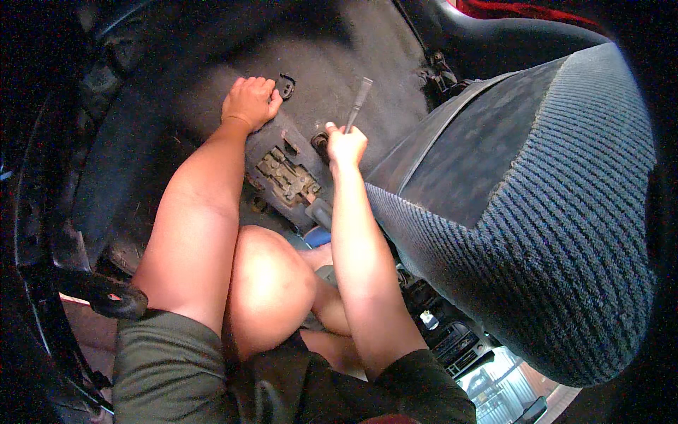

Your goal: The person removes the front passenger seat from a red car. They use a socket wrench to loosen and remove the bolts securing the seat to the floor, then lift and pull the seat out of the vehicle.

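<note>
My right hand [347,147] is closed round a slim grey bar [359,102], which points up and away and widens to a flat, squared end. Beside that hand, a dark round fitting [320,143] sits on the floor. My left hand [250,103] rests further up on the dark carpet [311,60] with its fingers curled in. What lies under those fingers is hidden. A small black oval piece with holes [285,86] is right by their tips. Below and between my hands, a dirty metal bracket plate [286,177] shows in a floor opening.
A striped grey fabric seat [565,212] is tipped up on the right. My bent knee [272,290] rises between my forearms. The door frame [42,283] curves along the left. A dashboard panel [455,346] and a window [505,389] appear at the lower right.
</note>
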Tool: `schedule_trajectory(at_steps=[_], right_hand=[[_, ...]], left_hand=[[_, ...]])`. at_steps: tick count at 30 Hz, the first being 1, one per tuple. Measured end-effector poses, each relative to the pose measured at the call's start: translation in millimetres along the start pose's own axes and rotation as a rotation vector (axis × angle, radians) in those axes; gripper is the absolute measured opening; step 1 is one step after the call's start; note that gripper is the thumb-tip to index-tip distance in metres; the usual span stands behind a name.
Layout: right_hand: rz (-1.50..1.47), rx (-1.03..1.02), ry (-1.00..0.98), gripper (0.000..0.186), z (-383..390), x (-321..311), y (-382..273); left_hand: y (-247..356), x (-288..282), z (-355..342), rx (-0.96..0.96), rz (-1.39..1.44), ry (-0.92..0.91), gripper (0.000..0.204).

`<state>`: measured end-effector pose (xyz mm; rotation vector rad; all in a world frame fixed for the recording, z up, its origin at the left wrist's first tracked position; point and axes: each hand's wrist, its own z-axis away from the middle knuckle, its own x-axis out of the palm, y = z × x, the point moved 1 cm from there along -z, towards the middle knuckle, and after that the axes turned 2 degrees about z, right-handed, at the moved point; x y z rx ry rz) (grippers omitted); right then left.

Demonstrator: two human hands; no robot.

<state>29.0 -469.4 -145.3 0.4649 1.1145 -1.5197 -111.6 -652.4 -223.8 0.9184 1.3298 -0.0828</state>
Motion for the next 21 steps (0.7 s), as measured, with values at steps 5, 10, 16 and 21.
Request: schedule_trajectory(at_steps=[5, 10, 16, 21], right_hand=[[0.195, -0.112, -0.047, 0.026, -8.4, -13.8, 22.1], [0.616, -0.426, -0.099, 0.027, 25.3, -19.1, 0.4], [-0.42, 0.299, -0.234, 0.019, 17.1, -8.1, 1.9], [-0.124, -0.005, -0.228, 0.032, -10.2, -6.7, 30.7]], left_hand=[[1.2, -1.5, -0.3, -0.013, -0.021, -0.004, 0.019], [-1.6, -2.7, 1.1, -0.001, -0.014, 0.008, 0.019], [-4.6, 0.7, 1.0, 0.007, -0.012, 0.022, 0.02], [-4.6, -1.6, -0.7, -0.024, -0.012, -0.049, 0.022]])
